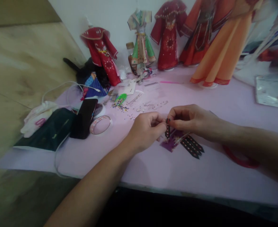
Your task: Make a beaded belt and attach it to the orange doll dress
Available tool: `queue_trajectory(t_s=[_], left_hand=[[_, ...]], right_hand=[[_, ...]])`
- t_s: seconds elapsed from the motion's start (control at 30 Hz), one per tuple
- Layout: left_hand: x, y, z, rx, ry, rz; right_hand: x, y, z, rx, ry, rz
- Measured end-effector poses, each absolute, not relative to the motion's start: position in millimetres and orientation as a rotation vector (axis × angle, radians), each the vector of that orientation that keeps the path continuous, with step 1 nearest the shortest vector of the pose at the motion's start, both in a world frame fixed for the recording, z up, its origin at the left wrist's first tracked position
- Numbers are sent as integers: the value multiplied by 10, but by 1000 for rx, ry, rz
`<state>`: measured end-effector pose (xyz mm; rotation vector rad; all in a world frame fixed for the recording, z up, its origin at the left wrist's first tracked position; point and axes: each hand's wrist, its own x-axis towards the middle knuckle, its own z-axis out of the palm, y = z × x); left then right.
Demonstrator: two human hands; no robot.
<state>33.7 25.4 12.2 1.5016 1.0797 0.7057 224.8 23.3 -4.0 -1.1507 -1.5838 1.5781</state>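
Observation:
Between my two hands, above the pink tabletop, hangs a narrow dark strip [167,130] dotted with small beads or studs. My right hand [188,121] pinches its upper end between thumb and fingertips. From the other side my left hand [149,129] closes its thumb and fingers on the strip's edge; its fingertips are partly hidden. Just below lies a purple patterned piece [169,144] with rows of pale beads. Several more dark studded strips [192,146] with pointed ends lie beside it, under my right wrist.
Small doll-sized dresses stand along the back, including a red dress [169,41] and an orange dress [224,53]. Loose beads [120,105] lie by a green tray [122,98]. At left are a tape roll [101,125], phone [84,119] and dark green pouch [46,130]; a red ring [241,160] lies right.

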Motion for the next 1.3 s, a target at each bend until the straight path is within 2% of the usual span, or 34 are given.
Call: queue_trajectory(t_s=[0.57,0.8,1.07,1.3], left_hand=[[329,250,113,1532,1124,714],[327,250,107,1527,1102,713],[340,249,122,1461,1097,723],[336,243,101,1460,1080,720]], right_hand=[[2244,214,-5,-1088,-1491,1684],[2247,248,-96,-1108,-1624,1528],[2273,252,-31,-1087,-1598,1609],[2255,261,-77,-1106,-1637,1549]])
